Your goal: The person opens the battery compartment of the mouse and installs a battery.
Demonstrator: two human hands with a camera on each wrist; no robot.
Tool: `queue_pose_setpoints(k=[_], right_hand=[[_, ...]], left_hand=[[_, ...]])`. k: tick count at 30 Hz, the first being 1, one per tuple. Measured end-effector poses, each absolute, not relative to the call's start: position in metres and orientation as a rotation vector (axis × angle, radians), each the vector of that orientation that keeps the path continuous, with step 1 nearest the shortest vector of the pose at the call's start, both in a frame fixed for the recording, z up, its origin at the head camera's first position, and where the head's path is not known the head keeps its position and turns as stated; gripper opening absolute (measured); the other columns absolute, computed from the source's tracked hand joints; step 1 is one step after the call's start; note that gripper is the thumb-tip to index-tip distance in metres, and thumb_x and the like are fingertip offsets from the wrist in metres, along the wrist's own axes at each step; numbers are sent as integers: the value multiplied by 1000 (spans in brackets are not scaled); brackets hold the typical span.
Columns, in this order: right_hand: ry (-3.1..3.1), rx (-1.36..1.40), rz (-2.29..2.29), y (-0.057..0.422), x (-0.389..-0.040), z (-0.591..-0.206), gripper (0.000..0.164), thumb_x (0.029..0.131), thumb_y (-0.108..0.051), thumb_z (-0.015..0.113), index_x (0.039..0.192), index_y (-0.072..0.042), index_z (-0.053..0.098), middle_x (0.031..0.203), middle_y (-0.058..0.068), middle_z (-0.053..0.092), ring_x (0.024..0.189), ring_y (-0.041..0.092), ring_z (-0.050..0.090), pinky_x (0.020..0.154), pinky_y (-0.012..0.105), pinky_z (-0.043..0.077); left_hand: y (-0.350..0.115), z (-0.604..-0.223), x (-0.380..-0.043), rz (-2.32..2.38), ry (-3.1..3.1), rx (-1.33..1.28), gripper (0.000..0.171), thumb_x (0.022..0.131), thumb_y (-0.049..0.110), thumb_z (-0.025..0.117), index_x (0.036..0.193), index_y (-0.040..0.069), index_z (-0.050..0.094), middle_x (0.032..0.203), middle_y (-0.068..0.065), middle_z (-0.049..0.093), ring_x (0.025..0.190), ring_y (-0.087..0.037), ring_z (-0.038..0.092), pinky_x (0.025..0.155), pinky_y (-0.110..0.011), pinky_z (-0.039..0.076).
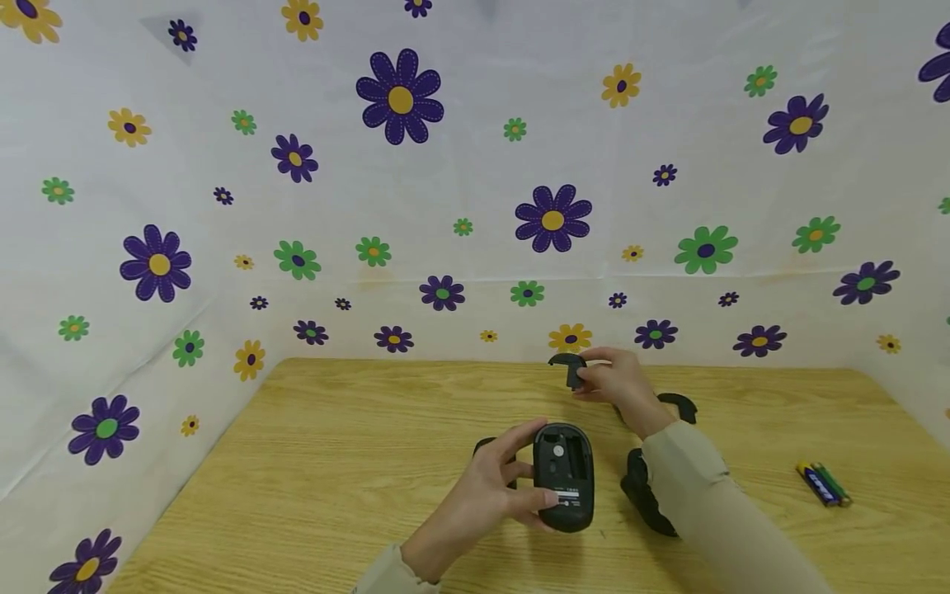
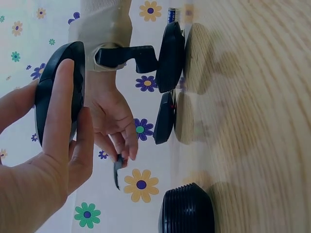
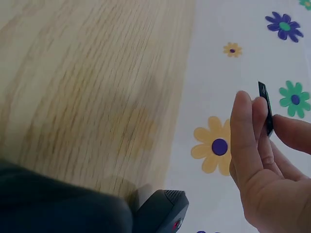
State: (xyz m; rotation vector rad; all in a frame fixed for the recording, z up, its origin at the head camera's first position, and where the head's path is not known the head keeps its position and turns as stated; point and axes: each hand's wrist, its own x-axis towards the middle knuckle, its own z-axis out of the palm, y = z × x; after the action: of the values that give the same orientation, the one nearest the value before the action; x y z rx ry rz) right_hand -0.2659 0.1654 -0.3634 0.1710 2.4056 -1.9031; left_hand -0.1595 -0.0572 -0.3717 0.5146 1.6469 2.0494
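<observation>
My left hand (image 1: 486, 488) holds a black computer mouse (image 1: 551, 470) above the table, its underside turned towards me. The battery bay in that underside is uncovered, and a label shows below it. Farther back and to the right, my right hand (image 1: 618, 381) pinches a thin black battery cover (image 1: 571, 371) between thumb and fingers. In the right wrist view the cover (image 3: 266, 104) is seen nearly edge-on, its lower end between the fingertips. The left wrist view shows the mouse (image 2: 47, 92) from the side, with fingers wrapped across it.
Two batteries (image 1: 824, 484) lie side by side at the right. A black curved object (image 1: 647, 499) lies near the right forearm, with another dark piece (image 1: 679, 407) beyond it. Behind the left hand is a ribbed black object (image 2: 188, 211). A flowered sheet (image 1: 460, 173) stands behind the wooden table (image 1: 334, 462).
</observation>
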Motion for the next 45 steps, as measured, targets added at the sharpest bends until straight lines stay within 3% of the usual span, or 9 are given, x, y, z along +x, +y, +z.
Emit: queue_pose_setpoints(k=[6, 10, 19, 36, 45], right_hand=[[2407, 166, -1795, 162, -278, -368, 43, 100, 3, 55, 140, 17, 46, 105, 28, 65, 73, 20, 70, 83, 43, 61], [2399, 223, -1725, 161, -281, -371, 41, 99, 5, 57, 137, 18, 48, 96, 24, 64, 70, 22, 70, 79, 40, 62], [2363, 308, -1663, 162, -287, -380, 36, 96, 10, 57, 130, 20, 50, 103, 28, 62, 68, 23, 66, 73, 39, 64], [2386, 237, -1498, 170, -284, -369, 28, 97, 3, 57, 120, 19, 56, 98, 26, 64, 82, 29, 69, 78, 40, 63], [2401, 196, -1471, 187, -282, -349, 35, 101, -4, 57, 129, 18, 53, 112, 30, 62, 90, 31, 68, 78, 40, 63]], left_hand=[[-59, -371, -159, 2047, 1655, 502, 78, 84, -15, 67, 155, 6, 40, 154, -15, 39, 108, -28, 65, 65, -38, 64], [-59, -371, -159, 2045, 1657, 492, 79, 84, -16, 67, 154, 6, 40, 154, -15, 39, 108, -28, 65, 66, -40, 64], [-58, -369, -159, 2036, 1661, 497, 79, 84, -16, 67, 154, 6, 40, 154, -14, 39, 108, -27, 64, 65, -38, 64], [-60, -371, -160, 2035, 1666, 501, 78, 84, -17, 66, 154, 7, 41, 153, -14, 41, 107, -27, 64, 65, -38, 64], [-59, -371, -160, 2031, 1665, 494, 78, 84, -17, 66, 154, 8, 42, 153, -14, 41, 107, -27, 64, 65, -40, 64]])
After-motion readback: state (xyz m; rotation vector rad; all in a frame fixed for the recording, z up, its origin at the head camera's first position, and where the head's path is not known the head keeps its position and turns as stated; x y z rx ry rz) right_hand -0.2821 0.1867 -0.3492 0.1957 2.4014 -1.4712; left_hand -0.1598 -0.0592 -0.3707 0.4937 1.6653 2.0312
